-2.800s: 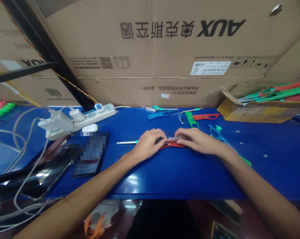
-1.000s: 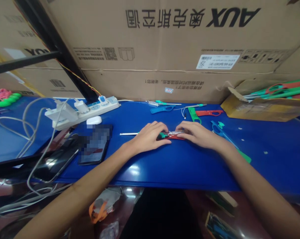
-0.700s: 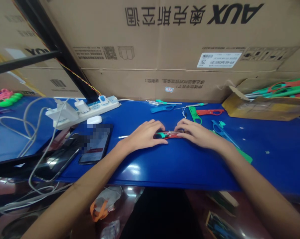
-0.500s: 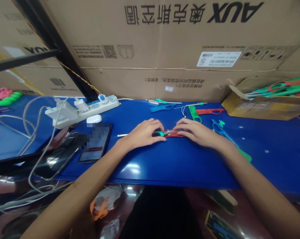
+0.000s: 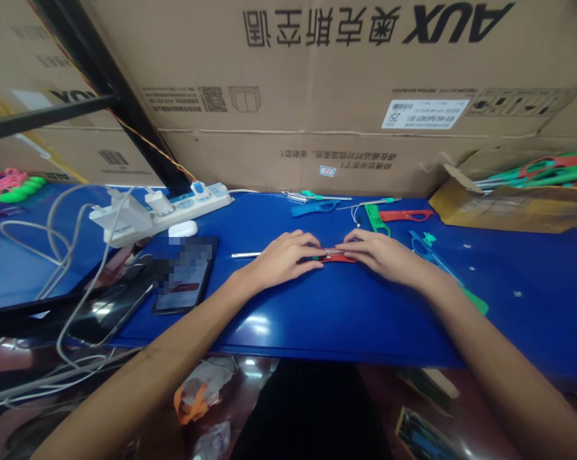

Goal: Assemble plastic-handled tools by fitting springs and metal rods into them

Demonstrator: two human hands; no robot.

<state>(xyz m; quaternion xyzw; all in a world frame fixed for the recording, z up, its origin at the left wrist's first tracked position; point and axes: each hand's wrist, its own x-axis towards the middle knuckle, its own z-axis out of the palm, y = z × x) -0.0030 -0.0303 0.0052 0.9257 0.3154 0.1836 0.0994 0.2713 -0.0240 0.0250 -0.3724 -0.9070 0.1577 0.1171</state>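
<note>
A red plastic piece (image 5: 342, 259) lies on the blue table (image 5: 317, 306), with a clear tube and a bit of green plastic on it. My left hand (image 5: 284, 257) presses its left end, fingers curled down over it. My right hand (image 5: 380, 253) covers its right end, fingers closed on the clear tube. A thin metal rod (image 5: 245, 255) sticks out to the left from under my left hand.
A phone (image 5: 185, 283) and a power strip (image 5: 161, 214) with chargers and cables lie at left. Blue (image 5: 312, 207), green (image 5: 376, 219) and red (image 5: 403, 215) plastic pieces lie behind my hands. An open cardboard box (image 5: 508, 207) of similar pieces stands at right, big cartons behind.
My hands stay on the red piece; they have drawn closer together, so the green part between them is now mostly covered. The view has shifted slightly.
</note>
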